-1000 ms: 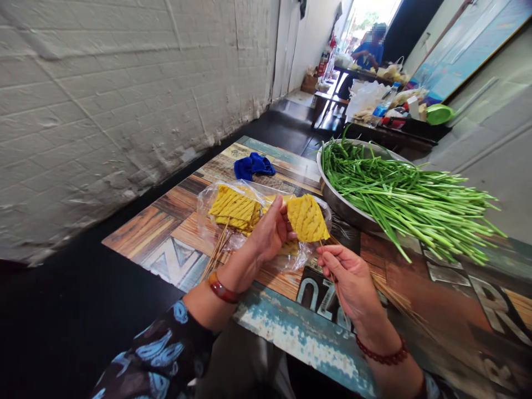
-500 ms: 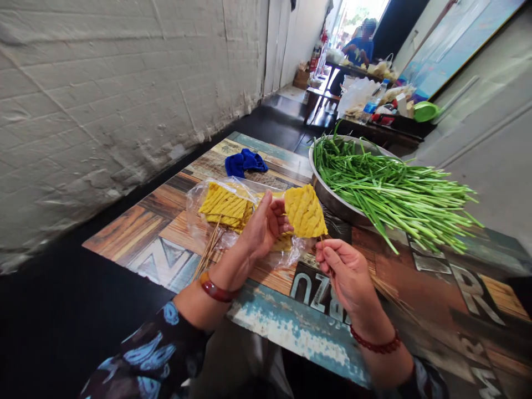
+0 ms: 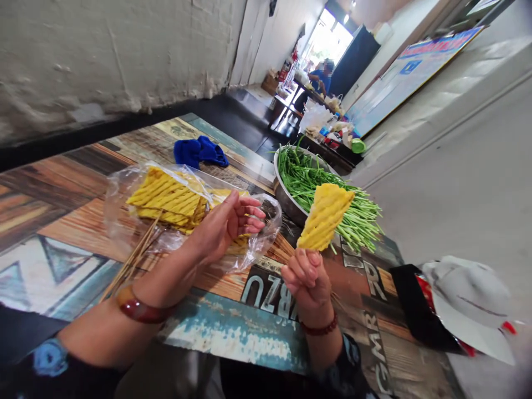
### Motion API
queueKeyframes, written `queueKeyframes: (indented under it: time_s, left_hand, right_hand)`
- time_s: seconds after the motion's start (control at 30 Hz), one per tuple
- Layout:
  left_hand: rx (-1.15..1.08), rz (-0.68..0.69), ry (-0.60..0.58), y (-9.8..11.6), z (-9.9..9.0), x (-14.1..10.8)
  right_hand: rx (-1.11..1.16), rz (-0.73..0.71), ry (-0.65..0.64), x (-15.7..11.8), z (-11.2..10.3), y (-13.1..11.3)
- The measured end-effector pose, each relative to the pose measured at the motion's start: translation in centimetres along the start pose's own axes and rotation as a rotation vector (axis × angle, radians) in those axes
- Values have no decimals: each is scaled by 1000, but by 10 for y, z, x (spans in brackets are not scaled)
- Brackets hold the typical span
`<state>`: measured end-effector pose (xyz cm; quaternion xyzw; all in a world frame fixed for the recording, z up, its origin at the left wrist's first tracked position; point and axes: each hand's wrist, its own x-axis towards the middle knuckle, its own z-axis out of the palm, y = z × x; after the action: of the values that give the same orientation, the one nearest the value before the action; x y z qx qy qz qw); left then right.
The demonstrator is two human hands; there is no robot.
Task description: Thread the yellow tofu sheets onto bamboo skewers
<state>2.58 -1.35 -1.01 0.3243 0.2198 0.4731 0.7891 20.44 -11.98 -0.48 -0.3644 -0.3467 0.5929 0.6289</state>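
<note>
My right hand (image 3: 306, 277) is closed around the lower end of a skewered yellow food slab (image 3: 326, 217), held upright above the table. The slab is flat with slanting ridges; the stick under it is hidden by my fingers. My left hand (image 3: 233, 224) holds nothing, its fingers apart and slightly curled, over a clear plastic bag (image 3: 266, 221). Inside the bag, a stack of similar yellow slabs (image 3: 166, 194) lies to the left of this hand. Several thin bamboo skewers (image 3: 137, 249) rest against the stack, and more sticks (image 3: 281, 246) lie between my hands.
A metal bowl (image 3: 285, 194) heaped with long green stalks (image 3: 307, 172) stands behind my right hand. A blue cloth (image 3: 199, 152) lies at the table's far side. On the right is a pale hat (image 3: 467, 302) on a black item. A person (image 3: 322, 77) in blue works at a far table.
My right hand has lifted the skewered slab up and away from my left hand, turning it. My left hand has come off the slab. The view has swung right, bringing the hat into sight.
</note>
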Motion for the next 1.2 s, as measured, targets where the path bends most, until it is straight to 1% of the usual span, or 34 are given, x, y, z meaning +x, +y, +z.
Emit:
queueKeyframes:
  time_s: [0.1, 0.2, 0.27, 0.4, 0.5, 0.63, 0.73, 0.83, 1.0, 1.1, 1.2]
  left_hand:
    - [19, 33, -29, -2, 1, -2]
    - [111, 138, -53, -5, 5, -6]
    - [178, 179, -88, -6, 7, -9]
    - [227, 155, -190, -6, 11, -13]
    - [219, 147, -244, -7, 12, -13]
    - [146, 134, -170, -9, 11, -14]
    - [97, 129, -138, -8, 12, -15]
    - [76, 159, -108, -7, 14, -15]
    - [151, 247, -69, -6, 15, -15]
    - [188, 317, -112, -7, 17, -19]
    - [266, 371, -213, -7, 19, -27]
  right_hand:
    - [31, 5, -31, -2, -2, 1]
    - [-15, 1, -43, -1, 1, 2]
    - [-63, 0, -56, 1, 5, 3]
    - [-76, 16, -93, 6, 8, 9]
    - [-97, 38, -69, 7, 4, 17]
    - [-189, 44, -4, 8, 0, 27]
    - [-225, 32, 32, 8, -1, 29]
    - [-257, 20, 66, 8, -1, 29]
    - [-300, -12, 111, 9, -3, 30]
    - [-291, -16, 133, 10, -4, 32]
    - [-269, -3, 138, 11, -4, 32]
